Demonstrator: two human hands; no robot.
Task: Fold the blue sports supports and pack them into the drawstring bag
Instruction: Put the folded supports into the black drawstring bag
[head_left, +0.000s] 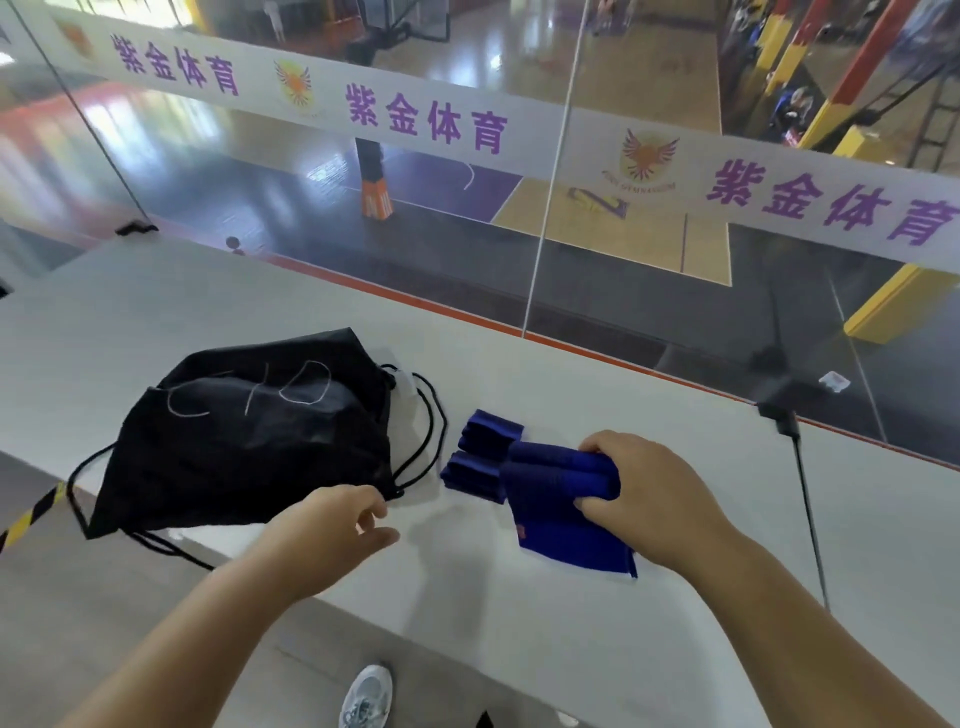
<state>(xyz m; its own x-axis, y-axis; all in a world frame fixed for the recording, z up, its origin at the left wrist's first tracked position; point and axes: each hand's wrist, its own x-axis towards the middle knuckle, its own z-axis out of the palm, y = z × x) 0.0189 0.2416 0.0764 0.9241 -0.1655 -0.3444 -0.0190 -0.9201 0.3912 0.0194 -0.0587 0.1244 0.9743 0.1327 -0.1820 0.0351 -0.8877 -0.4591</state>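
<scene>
Right now my right hand pinches the folded top of one blue support, thumb on the near side and fingers curled over the far side, so the fold cannot spring back. The lower part of that support lies flat on the white counter, its hem towards me; I judge the fold is only half made, which is why I hold it down rather than lift it.

Just to its left, two more supports sit side by side, already folded small. They lie between the piece in hand and the bag, close to the bag's cords, and I read that as staging: finished ones parked next to where they must go.

The bag lies slumped on the counter to the left, black, with chalky marks on its face. Its mouth seems to face right, towards the supports, but I cannot tell whether it is pulled wide or drawn closed.

My left hand hovers at the bag's near right corner, fingers loosely spread and holding nothing. Whether a fingertip touches the fabric I cannot tell. I take it as poised either to steady the bag or to help press the fold.

Nothing is in the bag that I can see, so the packing looks not yet begun.
</scene>
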